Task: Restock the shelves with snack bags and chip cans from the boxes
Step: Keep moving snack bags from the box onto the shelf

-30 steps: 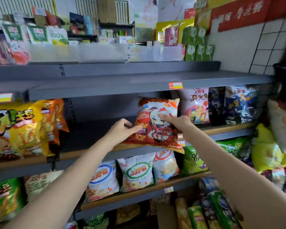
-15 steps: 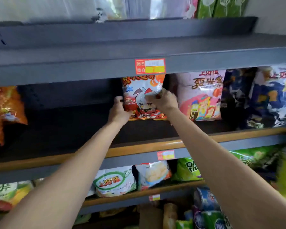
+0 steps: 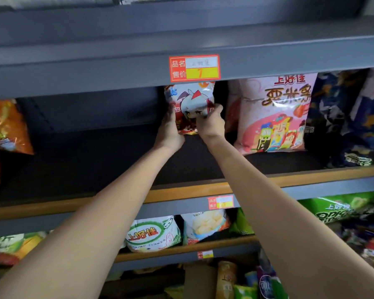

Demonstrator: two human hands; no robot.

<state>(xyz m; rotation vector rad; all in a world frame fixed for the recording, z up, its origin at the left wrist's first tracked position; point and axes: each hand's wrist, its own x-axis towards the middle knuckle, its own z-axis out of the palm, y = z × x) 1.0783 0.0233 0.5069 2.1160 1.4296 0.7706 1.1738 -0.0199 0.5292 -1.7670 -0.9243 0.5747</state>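
A red snack bag with a white-haired cartoon figure (image 3: 189,100) stands upright deep on the dark middle shelf (image 3: 95,160), just left of a pink snack bag (image 3: 272,113). My left hand (image 3: 170,128) holds the red bag's left side and lower edge. My right hand (image 3: 211,121) grips its right side, fingers curled over the front. Both arms reach far into the shelf. The bag's top is partly hidden by the shelf above and its price tag (image 3: 194,67).
Orange bags (image 3: 7,128) stand at the shelf's left end and dark blue bags (image 3: 345,117) at the right. Between the orange bags and the red bag the shelf is bare. The lower shelf holds white and green bags (image 3: 153,234). Chip cans (image 3: 226,277) show at the bottom.
Both hands have pushed the red bag from the shelf's front edge to the back and stood it upright. The camera has moved closer and the hands have drawn together on the bag.
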